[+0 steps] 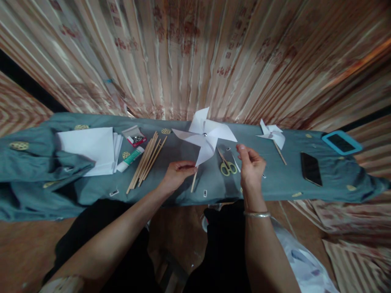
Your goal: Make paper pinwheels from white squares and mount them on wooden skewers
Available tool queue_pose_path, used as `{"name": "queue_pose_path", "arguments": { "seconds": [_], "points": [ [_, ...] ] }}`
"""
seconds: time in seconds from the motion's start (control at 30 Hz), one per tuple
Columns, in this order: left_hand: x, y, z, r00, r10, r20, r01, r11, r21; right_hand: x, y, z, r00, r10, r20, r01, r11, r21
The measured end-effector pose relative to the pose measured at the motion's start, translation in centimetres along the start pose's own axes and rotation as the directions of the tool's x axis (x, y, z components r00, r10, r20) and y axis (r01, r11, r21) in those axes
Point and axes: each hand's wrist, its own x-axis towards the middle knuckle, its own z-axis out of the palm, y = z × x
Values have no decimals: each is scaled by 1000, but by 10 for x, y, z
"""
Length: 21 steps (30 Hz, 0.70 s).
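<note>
My left hand is closed round the wooden stick of a white paper pinwheel, holding it up over the cloth. A shiny pin head sits at the middle of its blades, and the stick's lower end shows below my fingers. My right hand is raised just right of the pinwheel, its fingers curled and the thumb against the index finger. Whether anything small is pinched there I cannot make out. Between my hands lie scissors with yellow-green handles, and a thin white strip rests beside them.
On the left are white paper sheets, a box of pins, a glue tube and several wooden sticks. A smaller pinwheel, a phone and a blue-framed tablet lie to the right. A curtain hangs behind.
</note>
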Motion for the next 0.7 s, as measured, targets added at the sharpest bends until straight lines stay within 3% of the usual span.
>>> {"name": "queue_pose_path", "arguments": {
  "seconds": [0.4,0.7],
  "points": [
    [-4,-2,0,998,-21,66,19,1000,24,11,10,1,998,51,28,-55,987,152],
    [-1,-3,-2,997,-1,77,-3,999,44,6,9,3,995,71,64,-80,986,149]
  ]
}}
